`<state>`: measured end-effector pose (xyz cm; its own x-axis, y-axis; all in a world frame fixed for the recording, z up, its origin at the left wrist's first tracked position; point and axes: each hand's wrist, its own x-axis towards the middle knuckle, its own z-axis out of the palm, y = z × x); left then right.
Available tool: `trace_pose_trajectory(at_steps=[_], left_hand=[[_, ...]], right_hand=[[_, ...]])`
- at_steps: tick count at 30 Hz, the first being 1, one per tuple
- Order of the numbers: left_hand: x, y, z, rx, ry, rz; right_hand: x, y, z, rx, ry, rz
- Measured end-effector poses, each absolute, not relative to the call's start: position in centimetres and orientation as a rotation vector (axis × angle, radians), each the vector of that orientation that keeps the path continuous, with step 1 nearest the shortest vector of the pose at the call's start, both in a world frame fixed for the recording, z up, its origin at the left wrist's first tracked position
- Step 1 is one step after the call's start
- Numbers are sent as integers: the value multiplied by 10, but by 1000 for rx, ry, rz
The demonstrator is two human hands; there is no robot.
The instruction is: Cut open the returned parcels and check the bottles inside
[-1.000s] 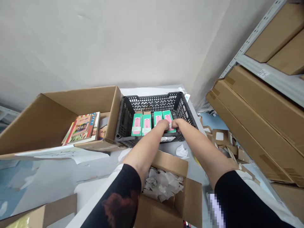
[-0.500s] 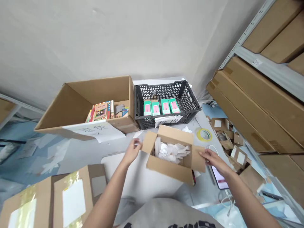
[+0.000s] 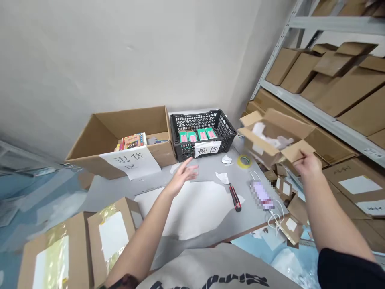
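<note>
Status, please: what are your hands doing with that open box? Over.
Right hand grips a flap of the open box, in the air by the shelves. Left hand open, empty, over the table. Knife, tape lie on it.

On grey table (image 3: 120, 186), far left: large open carton (image 3: 99, 138), books (image 3: 131, 141) inside, handwritten paper sign (image 3: 130, 160) over front wall. Just beside it: black plastic crate (image 3: 198, 120), four green packets (image 3: 197, 135) in row, white label (image 3: 207, 149) on front. Near crate: crumpled paper (image 3: 226, 159), yellow tape roll (image 3: 244, 161). Mid-table: big white sheet (image 3: 192, 208), red-and-black box cutter (image 3: 234, 197) at its edge. Right edge: phone (image 3: 261, 195) (screen blurred), white cable (image 3: 275, 216). Lower left: two taped parcels (image 3: 111, 237). Right: metal shelf (image 3: 315, 112) with brown cartons (image 3: 343, 92); small torn boxes (image 3: 288, 200) below.
</note>
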<state>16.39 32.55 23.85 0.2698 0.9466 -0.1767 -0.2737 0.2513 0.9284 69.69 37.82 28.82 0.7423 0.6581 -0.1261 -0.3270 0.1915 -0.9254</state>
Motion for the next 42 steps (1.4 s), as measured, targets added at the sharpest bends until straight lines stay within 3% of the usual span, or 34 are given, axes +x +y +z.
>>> trace_pose_trajectory(at_steps=[3,7,9,13,18,22,26,33,42], left_hand=[[130,284,227,962,1061,984],[99,224,202,941,1230,1035],[95,191,189,968,1261,1012],[94,130,169,1077,1332,942],[48,83,172,1134,1617,1133],[-14,53,174,1213,1961,1179],[-39,32,160,1408,2238,968],[-18,41,142,1447,2300,799],[-27,58,142,903,2059,1217]], right_hand=[[707,401,290,-1459,-317,854],[645,389,247,-1634,-409,1013],[580,356,210,-1654,-506,1207],[414,248,140,-1558,-1004,1908],[231,149,117,-1223,-1394,2259],[149,148,124,-1028,-1693,2110],[110,175,120,-1277,-1697,1770],[88,166,113,-1237,-1339,2104],[106,162,118,-1243,-1309,2020]])
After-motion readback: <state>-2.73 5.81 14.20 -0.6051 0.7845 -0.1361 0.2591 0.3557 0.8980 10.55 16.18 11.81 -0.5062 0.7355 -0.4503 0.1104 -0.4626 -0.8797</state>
